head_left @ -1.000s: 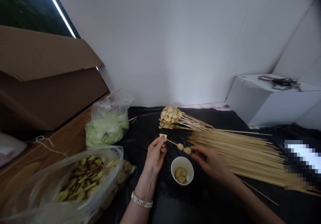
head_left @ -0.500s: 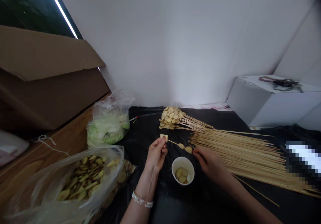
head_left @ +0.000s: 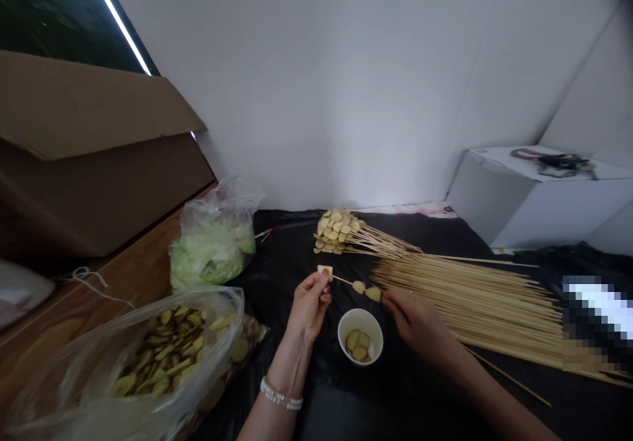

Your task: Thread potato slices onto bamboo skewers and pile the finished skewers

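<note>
My left hand pinches a pale potato slice between thumb and fingertips, at the far end of a thin wooden skewer. Two more slices are threaded along that skewer: a paler one and a yellower one close to my right hand. The right fingers are closed on the skewer just behind the yellower slice. Below and between both hands stands a white cup with several potato slices inside.
Bare skewers lie in a wide pile on the right. Behind the hands rests a bunch of filled skewers. At left are an open plastic bag of slices and a bag of pale green vegetable. A cardboard box stands farther left.
Both hands keep their grips on the slice and the skewer, with barely any movement. The camera view has shifted very slightly.
</note>
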{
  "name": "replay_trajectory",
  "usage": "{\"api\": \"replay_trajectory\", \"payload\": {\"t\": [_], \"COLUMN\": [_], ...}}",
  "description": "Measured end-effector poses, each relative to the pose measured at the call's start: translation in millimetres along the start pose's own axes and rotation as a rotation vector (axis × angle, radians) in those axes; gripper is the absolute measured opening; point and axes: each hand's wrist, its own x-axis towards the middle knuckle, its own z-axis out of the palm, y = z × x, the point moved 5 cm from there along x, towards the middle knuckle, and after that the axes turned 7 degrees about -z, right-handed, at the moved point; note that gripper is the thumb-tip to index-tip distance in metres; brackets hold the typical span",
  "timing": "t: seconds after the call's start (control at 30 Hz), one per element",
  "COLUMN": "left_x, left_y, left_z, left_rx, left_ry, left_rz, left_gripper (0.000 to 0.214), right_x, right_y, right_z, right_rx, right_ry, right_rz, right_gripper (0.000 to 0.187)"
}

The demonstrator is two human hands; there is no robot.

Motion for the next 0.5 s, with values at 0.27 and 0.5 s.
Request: {"api": "replay_trajectory", "payload": {"t": [0.27, 0.5], "left_x": [1.0, -2.6], "left_y": [0.8, 1.6], "left_z": [-0.8, 1.9], "left_rx": [0.055, 0.089], "left_ry": [-0.002, -0.001], "left_rz": [-0.001, 0.044], "left_gripper": [0.028, 0.026], "right_x": [0.9, -0.2], "right_y": [-1.0, -2.1], "right_z": [0.8, 4.9], "right_rx": [0.077, 0.028], "right_ry": [-0.053, -0.046], "right_rz": [0.056, 0.037], "right_gripper": [0.024, 0.027]}}
